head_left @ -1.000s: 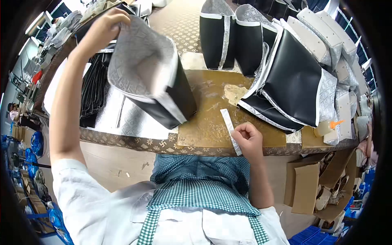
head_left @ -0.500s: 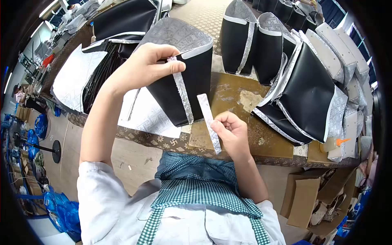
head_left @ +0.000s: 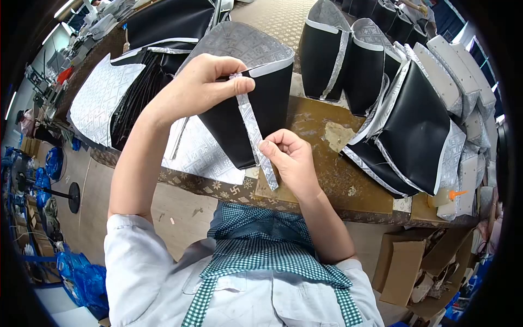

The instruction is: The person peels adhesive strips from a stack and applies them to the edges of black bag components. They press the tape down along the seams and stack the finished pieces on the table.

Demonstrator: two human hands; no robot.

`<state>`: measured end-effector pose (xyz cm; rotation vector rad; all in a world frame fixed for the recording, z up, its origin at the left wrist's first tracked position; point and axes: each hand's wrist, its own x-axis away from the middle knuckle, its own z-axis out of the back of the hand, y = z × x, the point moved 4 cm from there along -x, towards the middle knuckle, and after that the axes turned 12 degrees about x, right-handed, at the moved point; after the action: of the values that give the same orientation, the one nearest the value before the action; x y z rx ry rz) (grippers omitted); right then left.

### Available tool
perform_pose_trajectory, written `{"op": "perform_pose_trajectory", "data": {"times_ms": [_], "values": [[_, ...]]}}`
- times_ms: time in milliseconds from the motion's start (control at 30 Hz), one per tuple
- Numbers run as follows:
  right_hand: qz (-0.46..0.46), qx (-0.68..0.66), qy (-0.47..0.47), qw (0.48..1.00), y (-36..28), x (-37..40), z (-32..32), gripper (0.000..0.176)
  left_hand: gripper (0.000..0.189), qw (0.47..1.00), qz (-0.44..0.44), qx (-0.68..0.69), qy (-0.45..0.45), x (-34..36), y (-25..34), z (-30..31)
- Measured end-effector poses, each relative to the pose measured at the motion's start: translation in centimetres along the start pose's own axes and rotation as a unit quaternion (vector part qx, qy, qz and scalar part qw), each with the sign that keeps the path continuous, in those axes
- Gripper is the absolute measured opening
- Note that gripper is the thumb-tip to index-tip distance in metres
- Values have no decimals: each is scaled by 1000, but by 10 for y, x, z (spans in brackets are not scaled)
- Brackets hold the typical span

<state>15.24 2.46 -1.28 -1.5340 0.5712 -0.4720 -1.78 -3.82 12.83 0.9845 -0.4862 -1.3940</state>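
Note:
A black boot shaft (head_left: 275, 101) with a grey patterned lining stands on the table in front of me. My left hand (head_left: 210, 87) is closed at its white-edged top rim, thumb outside and fingers over the edge. A narrow grey patterned strip (head_left: 251, 126) runs from under the left thumb down along the shaft's seam. Lower on this strip, my right hand (head_left: 291, 161) pinches it between thumb and fingers. The strip's loose end sticks out below, near the table's front edge.
More black boot shafts (head_left: 324, 60) stand behind, and others lean at right (head_left: 411, 125). Grey curved pieces (head_left: 468, 71) are stacked beyond them. White patterned sheets (head_left: 98, 103) lie left. A glue bottle with an orange tip (head_left: 442, 196) and a cardboard box (head_left: 403, 267) are at right.
My right hand has moved left and up with the strip, bringing it against the shaft's seam below my left hand. The left hand keeps its hold at the rim.

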Motion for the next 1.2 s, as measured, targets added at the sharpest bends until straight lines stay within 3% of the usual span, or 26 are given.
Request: {"op": "perform_pose_trajectory", "data": {"times_ms": [167,233,267,467,600,833,967,1033,1200], "values": [[7,-4,11,1000,7,-7,-1,15,34,999,24,18,-15,0,-6,1],[9,13,16,1000,9,-9,-1,15,48,999,-29,-41,-21,3,0,-3],[9,21,18,1000,9,-9,-1,15,61,995,-1,-89,-37,4,4,-3],[-29,47,37,998,24,1,2,15,50,993,-27,-117,-16,-2,0,-6],[-50,55,46,996,43,13,3,13,46,996,6,-81,-29,-2,6,-5],[-42,128,60,989,37,5,3,14,44,973,-110,-203,28,-4,-5,-9],[-3,205,98,974,35,2,3,15,44,947,-109,-301,38,-6,-10,-12],[11,238,112,965,40,-1,5,15,40,931,-148,-333,33,-9,-17,-12],[18,245,135,960,50,-6,5,15,32,914,-166,-367,55,-19,-42,-17]]}}
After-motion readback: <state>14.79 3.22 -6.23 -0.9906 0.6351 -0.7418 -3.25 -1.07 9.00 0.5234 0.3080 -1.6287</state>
